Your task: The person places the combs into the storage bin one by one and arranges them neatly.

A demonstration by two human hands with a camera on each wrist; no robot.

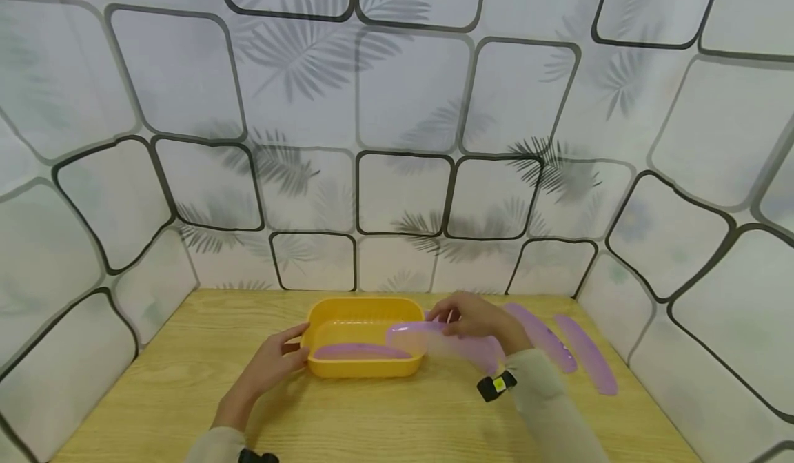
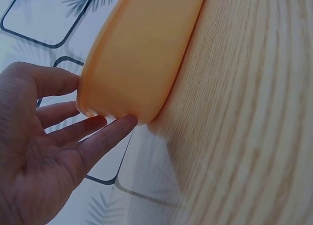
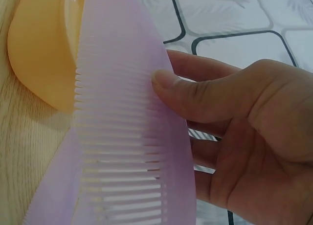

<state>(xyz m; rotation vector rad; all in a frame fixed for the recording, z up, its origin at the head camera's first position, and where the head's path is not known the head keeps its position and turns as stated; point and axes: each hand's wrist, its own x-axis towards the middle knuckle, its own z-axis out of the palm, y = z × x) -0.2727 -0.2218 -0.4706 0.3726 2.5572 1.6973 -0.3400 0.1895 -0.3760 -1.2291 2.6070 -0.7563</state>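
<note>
A yellow rectangular tray (image 1: 366, 310) sits on the wooden table, with one purple comb (image 1: 362, 352) lying inside it. My left hand (image 1: 273, 362) rests against the tray's left end (image 2: 132, 63), its straight fingers (image 2: 105, 137) touching the rim. My right hand (image 1: 477, 318) pinches a second purple comb (image 1: 443, 342) between thumb and fingers and holds it over the tray's right end. In the right wrist view the comb (image 3: 127, 137) shows its teeth, with the thumb (image 3: 195, 95) pressed on its spine and the tray (image 3: 39, 54) behind it.
Two more purple combs (image 1: 546, 335) (image 1: 586, 354) lie on the table (image 1: 384, 415) to the right of the tray. Patterned panel walls (image 1: 397, 173) close in the back and both sides.
</note>
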